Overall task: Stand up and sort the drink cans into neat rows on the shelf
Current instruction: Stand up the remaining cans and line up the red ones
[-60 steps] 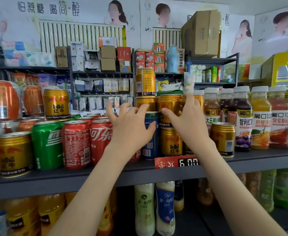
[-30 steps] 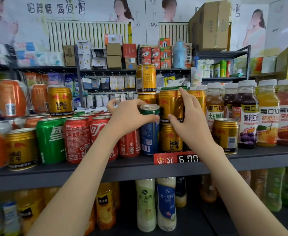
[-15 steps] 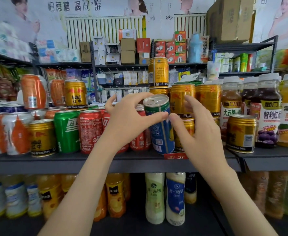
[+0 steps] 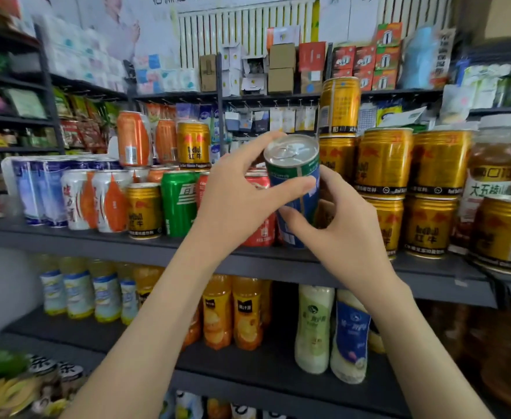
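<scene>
A tall blue and green can is held tilted in front of the grey shelf, its silver top facing me. My left hand grips its upper part, thumb across the front. My right hand holds its lower right side. Behind the hands stand red cola cans. Stacked gold Red Bull cans fill the shelf to the right. To the left stand a green can, a gold can and white-and-orange cans.
Juice bottles stand at the far right of the shelf. A pack of white-blue cans sits at its left end. The lower shelf holds orange juice bottles and milky drink bottles. Boxes and packets fill the shelves behind.
My left hand took hold of the blue and green can and lifted it off the shelf, tilting it toward me. My right hand left the gold cans and came onto it. The view swung left.
</scene>
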A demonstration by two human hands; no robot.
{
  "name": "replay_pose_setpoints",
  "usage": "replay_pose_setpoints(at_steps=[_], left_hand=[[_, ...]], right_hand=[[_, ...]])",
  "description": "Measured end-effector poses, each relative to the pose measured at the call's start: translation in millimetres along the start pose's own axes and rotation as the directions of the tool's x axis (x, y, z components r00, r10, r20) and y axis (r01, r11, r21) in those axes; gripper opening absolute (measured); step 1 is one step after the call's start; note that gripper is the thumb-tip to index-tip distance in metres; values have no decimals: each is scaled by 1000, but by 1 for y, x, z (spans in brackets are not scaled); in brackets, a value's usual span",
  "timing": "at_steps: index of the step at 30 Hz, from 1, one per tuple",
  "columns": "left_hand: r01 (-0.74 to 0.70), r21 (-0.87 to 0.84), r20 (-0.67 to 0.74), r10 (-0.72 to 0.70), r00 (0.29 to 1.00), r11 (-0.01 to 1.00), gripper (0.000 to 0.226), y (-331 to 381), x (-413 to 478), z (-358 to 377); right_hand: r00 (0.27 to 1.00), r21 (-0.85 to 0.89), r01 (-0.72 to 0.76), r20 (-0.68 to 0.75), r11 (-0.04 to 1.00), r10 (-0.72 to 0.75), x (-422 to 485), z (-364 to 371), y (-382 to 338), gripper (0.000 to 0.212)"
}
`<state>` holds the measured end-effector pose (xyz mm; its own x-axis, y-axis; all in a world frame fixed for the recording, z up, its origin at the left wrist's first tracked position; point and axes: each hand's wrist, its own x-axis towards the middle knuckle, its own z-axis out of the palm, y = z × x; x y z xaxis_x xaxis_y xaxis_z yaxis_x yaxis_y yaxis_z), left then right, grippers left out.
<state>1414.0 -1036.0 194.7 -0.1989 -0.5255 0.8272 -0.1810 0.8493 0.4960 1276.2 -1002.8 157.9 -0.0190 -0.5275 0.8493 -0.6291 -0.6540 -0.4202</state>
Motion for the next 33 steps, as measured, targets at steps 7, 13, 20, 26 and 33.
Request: replay_pose_setpoints(at_steps=[7,13,20,26,33], left_hand=[[74,-118,87,-64,994,990,55,-7,-17,-26],[222,-72,196,-204,959,972,48,-42,-43,-75],[295,-83,145,-282,949,952,34,-90,-79,-210],[376,-36,191,-363,912,926,38,-149,-107,-337],[367,137,72,-379,923,920,42,-185,-113,-404]], right_hand=[[999,102,23,-32,995,-20,-10,25,-13,43],[999,192,-5,33,981,-2,-15,70,-35,43],[988,350,-121,135,929,78,-14,197,-96,35],[962,476,-264,190,839,195,-2,327,-152,28],[940,502,-326,262,801,219,16,412,-184,34]])
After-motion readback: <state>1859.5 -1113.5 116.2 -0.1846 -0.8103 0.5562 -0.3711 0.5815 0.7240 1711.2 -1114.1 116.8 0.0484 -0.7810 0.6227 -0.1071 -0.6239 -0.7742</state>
